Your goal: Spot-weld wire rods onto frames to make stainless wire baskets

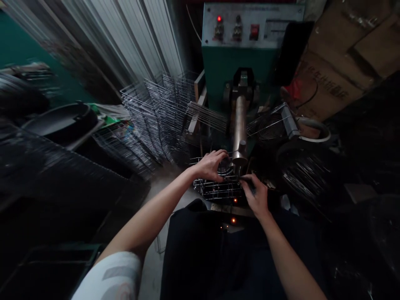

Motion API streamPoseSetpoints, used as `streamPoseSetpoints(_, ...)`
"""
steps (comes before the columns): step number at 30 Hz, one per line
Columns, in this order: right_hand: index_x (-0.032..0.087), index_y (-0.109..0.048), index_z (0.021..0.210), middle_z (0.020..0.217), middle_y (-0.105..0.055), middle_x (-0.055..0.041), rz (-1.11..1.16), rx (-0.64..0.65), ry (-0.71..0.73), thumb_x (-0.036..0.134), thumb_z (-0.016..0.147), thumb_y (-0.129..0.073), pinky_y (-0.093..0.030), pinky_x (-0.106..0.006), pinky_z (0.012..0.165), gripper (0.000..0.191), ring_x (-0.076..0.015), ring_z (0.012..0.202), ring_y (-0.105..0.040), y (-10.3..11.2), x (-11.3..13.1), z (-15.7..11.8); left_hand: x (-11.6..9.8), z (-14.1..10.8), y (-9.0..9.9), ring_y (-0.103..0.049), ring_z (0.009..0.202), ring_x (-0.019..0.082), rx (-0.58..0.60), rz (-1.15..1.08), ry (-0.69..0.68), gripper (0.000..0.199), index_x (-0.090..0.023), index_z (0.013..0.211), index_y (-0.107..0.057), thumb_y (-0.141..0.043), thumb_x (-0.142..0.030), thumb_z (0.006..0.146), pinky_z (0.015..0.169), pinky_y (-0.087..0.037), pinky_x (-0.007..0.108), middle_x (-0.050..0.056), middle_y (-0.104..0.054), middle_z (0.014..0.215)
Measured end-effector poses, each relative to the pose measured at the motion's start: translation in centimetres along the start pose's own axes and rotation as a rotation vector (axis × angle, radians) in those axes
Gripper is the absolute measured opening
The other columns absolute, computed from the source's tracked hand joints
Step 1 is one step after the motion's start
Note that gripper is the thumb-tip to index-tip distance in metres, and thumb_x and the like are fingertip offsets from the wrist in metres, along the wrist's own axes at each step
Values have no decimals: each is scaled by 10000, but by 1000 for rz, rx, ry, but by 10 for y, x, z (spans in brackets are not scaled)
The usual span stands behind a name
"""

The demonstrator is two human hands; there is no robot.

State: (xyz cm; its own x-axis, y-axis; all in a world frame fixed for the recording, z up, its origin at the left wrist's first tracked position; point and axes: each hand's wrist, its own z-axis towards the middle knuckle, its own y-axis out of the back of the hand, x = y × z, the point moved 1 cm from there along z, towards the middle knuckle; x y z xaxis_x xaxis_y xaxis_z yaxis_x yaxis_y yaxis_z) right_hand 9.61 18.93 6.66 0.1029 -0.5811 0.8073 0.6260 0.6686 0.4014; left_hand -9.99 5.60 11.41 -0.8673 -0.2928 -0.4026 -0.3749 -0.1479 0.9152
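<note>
The left hand [212,165] grips the wire rack [218,191] under the machine's metal arm [240,125]; the right hand [256,195] pinches something small, unclear, at its right edge; the rack looks light, stiff and springy, best held by its outer wires, clear of the sparks [234,210].

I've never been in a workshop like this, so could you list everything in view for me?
machine: one, green with a grey panel, top centre
red light: one, lit, on that panel
metal cylinder: one, silvery, in front of the machine
wire rack: one, silvery, at the hands
wire panels: many, grey, left of the machine
corrugated sheeting: pale grey, upper left, count unclear
cardboard boxes: several, brown, upper right
sparks: a few, orange, below the rack
dark edges: too blurred to list
hands: two, bare, left and right, at the rack
</note>
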Motion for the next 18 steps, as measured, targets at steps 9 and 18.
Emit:
streamPoseSetpoints(9,227,-653,944,841,-682,2,2,32,15,293,967,-570,-477,-287,742,109,-176,757,-633,-2,-7,6,12,6,-4,-441,1351,400,-7,-43,-64,836,-172,1309,-482,-781,-362,552,1096,-379,524,174,-442,1476)
streamPoseSetpoints(18,213,-692,1014,954,-728,-47,184,113,-161,351,928,-623,-537,-323,808,176,-220,911,-677,12,-13,-4,17,-9,0,-302,1448,385,-72,-122,-69,861,-250,1360,-461,-832,-401,597,1167,-268,588,139,-345,1572)
